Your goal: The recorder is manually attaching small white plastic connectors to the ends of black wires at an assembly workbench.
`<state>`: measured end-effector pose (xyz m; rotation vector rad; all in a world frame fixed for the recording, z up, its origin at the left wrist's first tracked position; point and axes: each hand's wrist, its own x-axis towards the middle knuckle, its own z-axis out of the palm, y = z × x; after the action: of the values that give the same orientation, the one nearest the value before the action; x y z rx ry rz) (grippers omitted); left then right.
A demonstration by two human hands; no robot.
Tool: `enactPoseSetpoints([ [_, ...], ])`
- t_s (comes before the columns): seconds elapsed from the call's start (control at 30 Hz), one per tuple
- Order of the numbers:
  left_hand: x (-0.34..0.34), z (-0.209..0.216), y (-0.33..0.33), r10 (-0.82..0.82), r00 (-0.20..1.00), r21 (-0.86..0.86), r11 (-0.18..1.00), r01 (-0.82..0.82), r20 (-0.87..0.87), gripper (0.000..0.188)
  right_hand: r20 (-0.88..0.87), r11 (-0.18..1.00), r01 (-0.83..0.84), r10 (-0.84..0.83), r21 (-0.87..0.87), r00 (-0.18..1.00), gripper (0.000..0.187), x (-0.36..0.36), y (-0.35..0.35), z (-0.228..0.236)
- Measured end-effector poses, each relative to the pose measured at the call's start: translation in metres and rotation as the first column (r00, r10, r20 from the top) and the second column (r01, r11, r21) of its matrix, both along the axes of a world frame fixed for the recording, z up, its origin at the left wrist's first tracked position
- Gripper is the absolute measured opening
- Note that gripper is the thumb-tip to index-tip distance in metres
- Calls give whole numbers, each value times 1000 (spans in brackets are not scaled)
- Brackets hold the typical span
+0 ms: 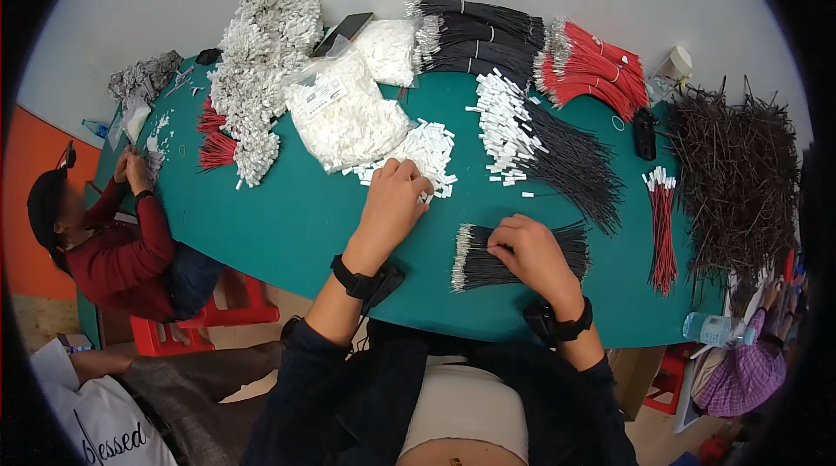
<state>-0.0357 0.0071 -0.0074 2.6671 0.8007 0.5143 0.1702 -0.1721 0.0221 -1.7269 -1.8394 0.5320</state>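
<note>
My left hand (396,192) is closed at the near edge of a loose pile of small white connector housings (428,148). A white piece shows by its fingertips, partly hidden by the fingers. To the right, my right hand (527,248) bends over a flat row of black wires (479,268) with silvery-white ends on the left. Its thumb and forefinger are pinched together at the wires; which strand they grip is mostly hidden. Beyond that row lies a fan of black wires (575,157) with white housings (505,126) on their ends.
Bags of white housings (344,113) stand behind the pile. Tied black bundles (479,35), red bundles (596,70) and a heap of dark brown wires (736,174) line the green table (287,213). A bottle (714,328) lies at the right edge. A co-worker (117,248) sits at the left.
</note>
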Motion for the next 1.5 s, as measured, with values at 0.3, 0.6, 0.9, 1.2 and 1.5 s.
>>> enactPoseSetpoints([
  [0.3, 0, 3, -2, -6, 1000, 38, 999, 7, -19, 29, -229, 998, 46, -55, -47, 972, 11, -5, -4, 9],
  [0.6, 2, 5, -5, -19, 1000, 20, 1000, 19, -24, 27, -293, 998, 63, -69, -29, 954, 8, -6, -5, 11],
  [0.9, 7, 27, -16, 152, 981, -438, 895, -86, 119, 17, -386, 974, 228, -211, -1, 898, 10, -8, -6, 13],
  [1.2, 15, 42, -46, 469, 715, -855, 274, 439, 518, 11, -380, 904, 372, -275, 209, 883, 8, -13, -7, 43],
  [1.5, 20, 52, -58, 436, 733, -852, 303, 427, 523, 14, -351, 862, 393, -277, 320, 895, 9, -15, -7, 52],
])
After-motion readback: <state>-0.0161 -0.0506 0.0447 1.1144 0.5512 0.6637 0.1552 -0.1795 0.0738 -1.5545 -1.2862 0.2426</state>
